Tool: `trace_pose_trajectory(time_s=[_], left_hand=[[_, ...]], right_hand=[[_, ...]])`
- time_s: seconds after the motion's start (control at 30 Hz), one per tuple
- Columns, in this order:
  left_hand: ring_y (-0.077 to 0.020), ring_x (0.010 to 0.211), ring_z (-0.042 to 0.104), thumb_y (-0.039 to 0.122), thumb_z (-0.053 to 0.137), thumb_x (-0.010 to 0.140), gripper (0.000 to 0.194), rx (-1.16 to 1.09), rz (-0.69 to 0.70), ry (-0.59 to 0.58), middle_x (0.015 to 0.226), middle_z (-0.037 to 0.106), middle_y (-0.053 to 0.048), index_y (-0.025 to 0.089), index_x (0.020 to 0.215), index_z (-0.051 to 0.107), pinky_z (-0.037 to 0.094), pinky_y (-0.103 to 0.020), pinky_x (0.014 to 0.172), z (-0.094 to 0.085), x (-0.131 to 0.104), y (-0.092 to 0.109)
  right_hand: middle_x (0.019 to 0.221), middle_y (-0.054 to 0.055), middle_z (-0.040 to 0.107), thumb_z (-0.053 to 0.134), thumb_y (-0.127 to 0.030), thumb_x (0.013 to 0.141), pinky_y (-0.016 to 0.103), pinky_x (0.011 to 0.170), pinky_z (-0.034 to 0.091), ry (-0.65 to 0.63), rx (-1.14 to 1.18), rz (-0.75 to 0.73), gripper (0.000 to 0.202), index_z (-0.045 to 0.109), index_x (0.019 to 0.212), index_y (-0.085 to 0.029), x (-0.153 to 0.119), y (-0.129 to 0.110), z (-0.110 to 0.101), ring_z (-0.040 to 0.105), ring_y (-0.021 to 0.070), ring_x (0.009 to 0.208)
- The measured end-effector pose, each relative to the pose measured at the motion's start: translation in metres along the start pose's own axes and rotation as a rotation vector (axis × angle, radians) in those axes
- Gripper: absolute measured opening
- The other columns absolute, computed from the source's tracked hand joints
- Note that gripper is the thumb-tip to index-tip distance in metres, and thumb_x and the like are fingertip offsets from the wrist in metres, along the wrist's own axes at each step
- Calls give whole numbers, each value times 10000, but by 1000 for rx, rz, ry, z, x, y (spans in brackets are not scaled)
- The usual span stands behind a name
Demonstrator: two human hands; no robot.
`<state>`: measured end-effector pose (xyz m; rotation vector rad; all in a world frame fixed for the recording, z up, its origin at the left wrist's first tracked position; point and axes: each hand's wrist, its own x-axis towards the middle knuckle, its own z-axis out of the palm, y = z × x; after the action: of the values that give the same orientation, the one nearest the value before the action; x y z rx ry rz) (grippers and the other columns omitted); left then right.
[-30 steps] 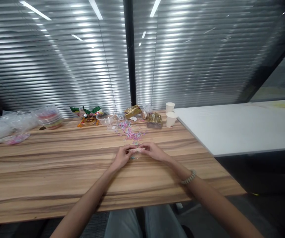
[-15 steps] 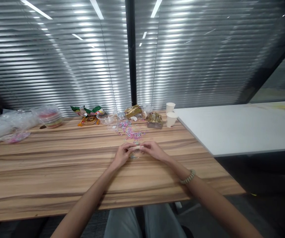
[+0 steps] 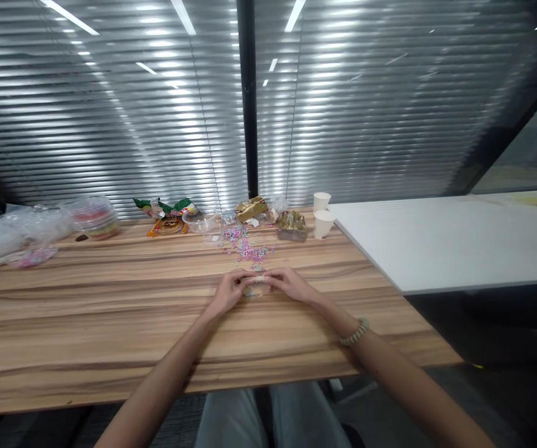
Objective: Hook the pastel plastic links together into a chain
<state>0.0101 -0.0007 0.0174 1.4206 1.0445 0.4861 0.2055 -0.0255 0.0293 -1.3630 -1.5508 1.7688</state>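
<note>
Both hands meet over the wooden table (image 3: 123, 323), their fingertips pinched close together. My left hand (image 3: 231, 290) and my right hand (image 3: 290, 284) are closed on something small and pale between them, too tiny to name. A few light-coloured small pieces (image 3: 251, 292) lie on the wood just below the fingers. Beyond the fingertips spreads a loose pile of small pink, purple and green pieces (image 3: 251, 250), which look like beads or little links. A beaded bracelet (image 3: 354, 332) circles my right wrist.
Behind the pile stand a clear plastic bowl (image 3: 200, 223), a gold wrapper (image 3: 251, 210), a gold-topped packet (image 3: 292, 226) and two paper cups (image 3: 323, 224). Snack bags (image 3: 170, 209) lie left of them. Stacked round containers (image 3: 91, 218) and plastic bags (image 3: 20, 228) are far left. A white table (image 3: 450, 242) adjoins right.
Almost nothing differs. My fingers shift very slightly around the small pale thing, and both hands stay in the same spot.
</note>
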Motion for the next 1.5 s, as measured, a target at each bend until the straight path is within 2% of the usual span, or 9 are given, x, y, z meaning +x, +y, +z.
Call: trace_pose_trajectory(time_s=[0.1,0.3,0.6,0.73,0.83,0.93,1.13,1.3,1.5], left_hand=[[-189,845,590,335,556,758,233,-46,-33,-27,889,672,-74,165,862,677,428,-286,781,-2,0,1],[-190,807,589,359,575,738,273,-165,-122,-95,890,670,-83,139,869,669,434,-267,717,-5,-2,0],[-158,700,566,388,578,730,323,-194,-182,-123,829,668,-76,118,886,660,418,-244,625,-5,-3,-2],[-172,741,579,387,573,731,327,-198,-181,-67,878,670,-89,124,904,661,434,-259,655,0,-1,-4],[-193,831,591,354,644,667,365,-267,-178,25,945,660,-98,124,951,639,451,-293,740,4,2,-6],[-189,798,605,330,688,612,421,-287,-221,105,911,666,-96,117,969,623,468,-302,730,4,3,-6],[-199,783,619,351,653,647,340,-279,-259,167,857,681,-95,117,894,644,473,-292,707,3,3,-9],[-204,776,622,383,639,656,325,-247,-241,164,834,689,-86,132,861,666,473,-291,703,5,5,-15],[-196,766,629,378,636,665,355,-257,-255,198,844,687,-89,118,907,642,483,-289,690,6,4,-9]], right_hand=[[775,54,626,422,-460,841,234,643,423,-30,19,6,416,615,1015,-134,-1,-1,-1,545,137,673],[709,41,611,423,-472,835,222,640,402,-82,39,-7,427,634,966,-125,-3,-7,-3,529,131,663],[699,42,603,415,-477,837,222,649,390,-107,42,-11,430,641,908,-118,-3,-5,-4,516,128,663],[704,40,604,440,-469,824,228,629,410,-13,67,11,398,633,869,-124,2,2,2,524,126,647],[718,40,604,491,-463,793,234,612,429,112,99,52,376,618,843,-113,6,10,6,528,118,618],[730,41,607,528,-455,766,243,612,447,192,143,81,367,609,844,-106,9,16,6,536,114,609],[772,63,625,593,-427,717,259,598,483,262,266,96,390,589,944,-110,10,15,6,569,126,626],[684,46,617,588,-451,712,252,564,489,293,300,107,379,580,872,-107,9,4,6,569,117,573],[643,31,606,553,-459,744,242,551,489,292,286,100,378,571,890,-111,8,3,7,569,111,554]])
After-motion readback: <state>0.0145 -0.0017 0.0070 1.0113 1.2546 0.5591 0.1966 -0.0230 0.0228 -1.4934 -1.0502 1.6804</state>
